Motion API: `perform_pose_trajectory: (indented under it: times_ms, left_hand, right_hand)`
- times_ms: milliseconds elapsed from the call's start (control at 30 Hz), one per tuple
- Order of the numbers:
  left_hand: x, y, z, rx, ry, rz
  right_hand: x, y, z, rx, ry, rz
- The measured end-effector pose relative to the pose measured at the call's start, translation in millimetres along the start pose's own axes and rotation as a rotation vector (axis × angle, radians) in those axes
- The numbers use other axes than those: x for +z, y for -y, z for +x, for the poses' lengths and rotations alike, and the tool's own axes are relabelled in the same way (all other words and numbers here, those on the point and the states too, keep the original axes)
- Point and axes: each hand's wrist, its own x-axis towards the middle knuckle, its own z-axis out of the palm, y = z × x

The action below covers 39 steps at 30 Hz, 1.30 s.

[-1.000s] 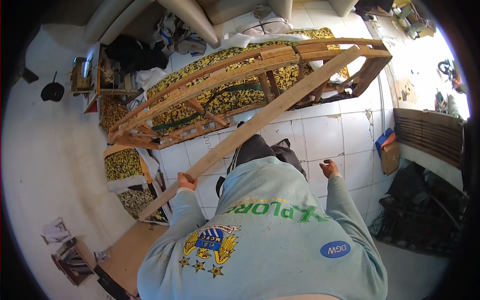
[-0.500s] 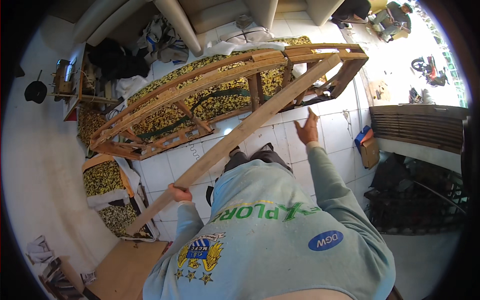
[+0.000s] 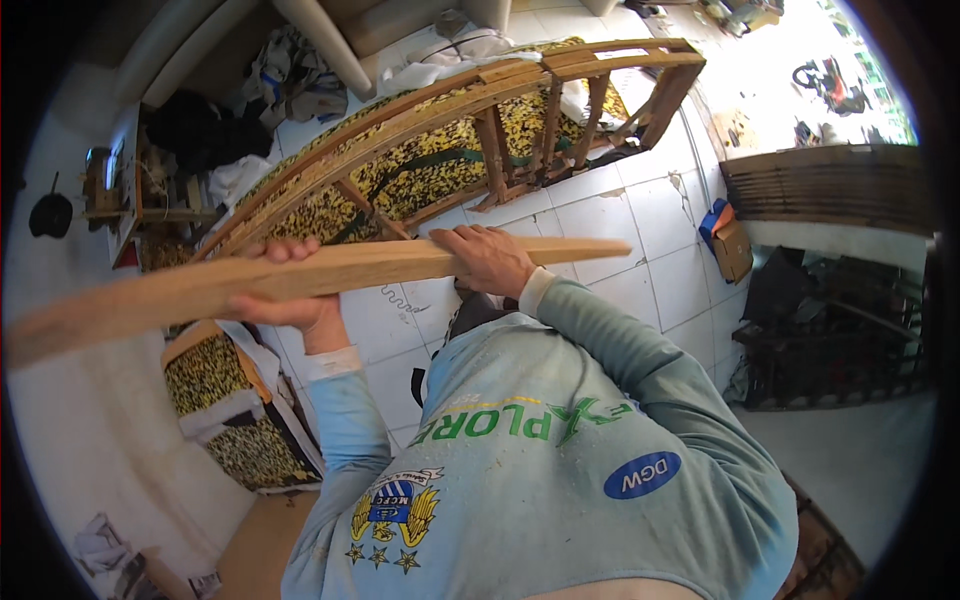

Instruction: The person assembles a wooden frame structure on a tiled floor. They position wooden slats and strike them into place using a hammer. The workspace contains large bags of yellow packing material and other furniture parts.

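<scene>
A long wooden plank (image 3: pixel 370 266) lies across both my hands at chest height, its left end close to the view's left side and its narrower-looking end pointing right. My left hand (image 3: pixel 285 295) grips it from below, thumb on the near side and fingers over the far edge. Over the top of the plank, right of the middle, my right hand (image 3: pixel 490 262) is closed around it. Beyond the plank a long curved wooden frame (image 3: pixel 490 90) rests on the floor; the plank and my left hand cover its left end.
Yellow-and-black patterned foam (image 3: pixel 430 185) shows through the frame. A padded foam piece (image 3: pixel 240 450) leans at the left. White floor tiles (image 3: pixel 660 290) lie underfoot. To the right are a cardboard box (image 3: pixel 733 250), a slatted wooden panel (image 3: pixel 820 190) and a dark frame (image 3: pixel 830 350).
The plank has swung from a steep diagonal to nearly level and come up closer. My right hand, open and off it before, now grips it. My left hand has risen with it.
</scene>
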Motion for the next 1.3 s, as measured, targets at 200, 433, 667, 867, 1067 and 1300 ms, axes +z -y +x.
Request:
perform_pose_trajectory:
  times_ms: [200,433,667,867,1067,1300]
  left_hand:
    - [137,111,-52,-0.264,0.42,0.106]
    - [271,225,-215,-0.472,0.844,0.235]
    - [364,288,-440,-0.797,1.347,0.124]
    - [437,321,-547,-0.223,1.976,0.185]
    - [338,456,-536,0.179,2.224,0.655]
    - [115,599,-368,-0.602,2.523,1.554]
  right_hand:
    - [4,-46,-107,0.263,-0.509,0.219]
    - [-1,-113,-289,0.848,-0.803,0.448]
    - [-16,-140,-490,0.801,-1.344,0.247]
    - [-24,-150,-619,1.151,-1.843,0.297]
    - [-15,-170,-772,1.268,-2.312,0.02]
    - [28,-188,-910,1.425,-2.458,0.125]
